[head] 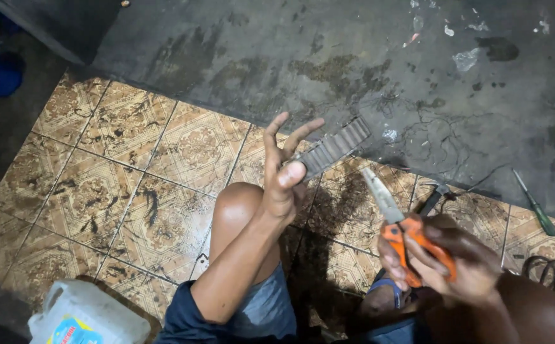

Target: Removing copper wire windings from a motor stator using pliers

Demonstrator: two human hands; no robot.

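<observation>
The right hand [456, 255] gripped orange-handled pliers [405, 223], steel nose pointing to eleven o'clock. The left hand [284, 172] pinched a dark, ribbed, strip-shaped part [336, 148] between thumb and fingers [276, 137], angled toward two o'clock above the tiled floor [118, 185]. A green screwdriver [535, 204] lay at three o'clock.

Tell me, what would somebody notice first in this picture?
Probably the orange-handled pliers in the right hand, low on the right, jaws pointing up. Next, the dark ribbed strip pinched in the raised left hand at the middle. A green screwdriver lies on the floor at far right.
</observation>
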